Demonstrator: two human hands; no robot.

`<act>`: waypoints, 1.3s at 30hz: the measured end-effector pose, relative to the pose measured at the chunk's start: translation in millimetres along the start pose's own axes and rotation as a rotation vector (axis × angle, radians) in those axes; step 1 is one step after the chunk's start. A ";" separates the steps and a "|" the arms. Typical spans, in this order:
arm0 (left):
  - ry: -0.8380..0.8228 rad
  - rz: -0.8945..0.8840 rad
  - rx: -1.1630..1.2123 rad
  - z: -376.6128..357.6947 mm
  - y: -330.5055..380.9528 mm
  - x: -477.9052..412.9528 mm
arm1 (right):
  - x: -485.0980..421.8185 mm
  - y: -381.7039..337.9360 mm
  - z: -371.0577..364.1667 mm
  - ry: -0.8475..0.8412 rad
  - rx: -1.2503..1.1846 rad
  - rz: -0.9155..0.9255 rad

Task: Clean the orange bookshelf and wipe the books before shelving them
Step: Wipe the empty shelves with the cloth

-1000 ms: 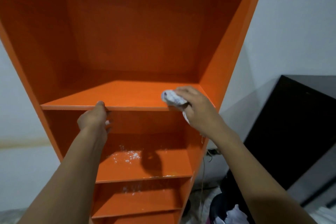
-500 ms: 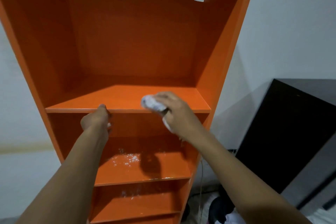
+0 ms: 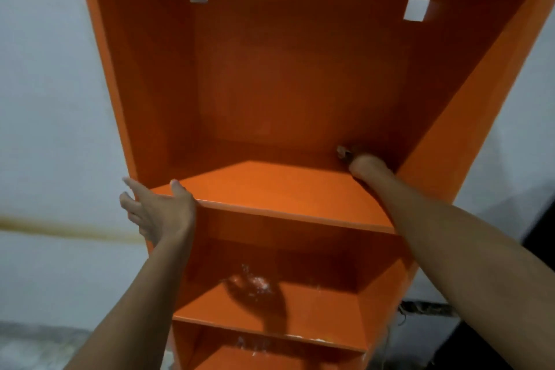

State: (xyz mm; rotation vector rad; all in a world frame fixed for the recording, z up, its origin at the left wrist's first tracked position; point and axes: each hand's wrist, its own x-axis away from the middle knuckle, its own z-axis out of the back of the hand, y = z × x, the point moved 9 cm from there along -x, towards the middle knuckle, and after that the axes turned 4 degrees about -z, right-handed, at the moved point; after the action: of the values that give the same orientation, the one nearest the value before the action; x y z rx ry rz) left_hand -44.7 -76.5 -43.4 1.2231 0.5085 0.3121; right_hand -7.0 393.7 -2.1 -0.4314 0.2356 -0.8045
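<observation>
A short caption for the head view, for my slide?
Right hand holds a cloth in the back right corner of the orange bookshelf; left hand rests on a shelf edge.

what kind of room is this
Likely a room in a home, maybe a bedroom or study. An orange bookshelf stands against a plain white wall, what look like cables sit low beside it, and the right hand holds a cloth in its back corner.
</observation>
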 end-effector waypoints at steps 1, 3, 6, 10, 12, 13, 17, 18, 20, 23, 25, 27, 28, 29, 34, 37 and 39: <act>0.026 -0.025 0.003 4.4 -1.6 -8.2 | -6.1 -12.1 -6.8 -0.017 -0.013 0.032; 0.061 -0.068 0.003 10.8 -4.7 -19.7 | 0.5 -42.7 -12.9 -0.022 -0.017 0.157; 0.069 -0.119 0.007 22.1 -5.1 -27.3 | 4.8 -91.2 -36.0 -0.083 -0.016 0.326; 0.017 -0.250 -0.024 32.3 1.1 -32.9 | 13.7 -150.1 -62.8 -0.154 -0.109 0.418; -0.038 -0.292 -0.055 33.7 2.4 -38.4 | 21.4 -176.0 -75.1 -0.186 -0.123 0.452; -0.060 -0.299 -0.074 34.8 1.9 -42.2 | 27.0 -190.7 -81.1 -0.201 -0.140 0.470; -0.108 -0.326 -0.104 34.7 3.7 -47.1 | 31.9 -241.1 -104.8 -0.190 -0.115 0.515; -0.116 -0.329 -0.106 34.2 3.7 -46.9 | 36.9 -254.0 -109.7 -0.197 -0.098 0.529; -0.128 -0.324 -0.101 34.4 3.5 -47.0 | 44.0 -277.8 -122.7 -0.233 -0.099 0.565; -0.178 -0.310 -0.088 33.4 3.7 -49.1 | 52.4 -301.0 -136.9 -0.263 -0.127 0.622; -0.224 -0.314 -0.103 33.3 6.1 -51.4 | 59.4 -311.7 -145.0 -0.299 -0.147 0.660; -0.259 -0.328 -0.117 35.3 9.6 -54.4 | 78.6 -319.2 -148.1 -0.344 -0.167 0.708; -0.284 -0.325 -0.095 36.2 10.5 -55.8 | 92.4 -319.6 -147.3 -0.355 -0.147 0.725; -0.320 -0.308 -0.056 35.4 11.3 -56.8 | 103.8 -319.5 -145.1 -0.360 -0.128 0.753; -0.393 -0.192 0.123 43.0 14.6 -60.8 | 210.0 -297.7 -113.8 -0.378 -0.177 1.095; -0.430 -0.099 0.203 47.9 17.8 -62.0 | 298.0 -284.4 -105.9 -0.291 -0.289 1.409; -0.475 -0.062 0.233 50.1 16.6 -63.6 | 324.2 -279.6 -119.8 -0.017 -0.247 1.463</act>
State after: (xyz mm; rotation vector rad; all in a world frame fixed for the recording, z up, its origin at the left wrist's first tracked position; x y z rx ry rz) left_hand -71.5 -143.0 -2.2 1.4493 0.1717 -0.0971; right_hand -11.9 -50.7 6.3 -0.3748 0.5370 0.6688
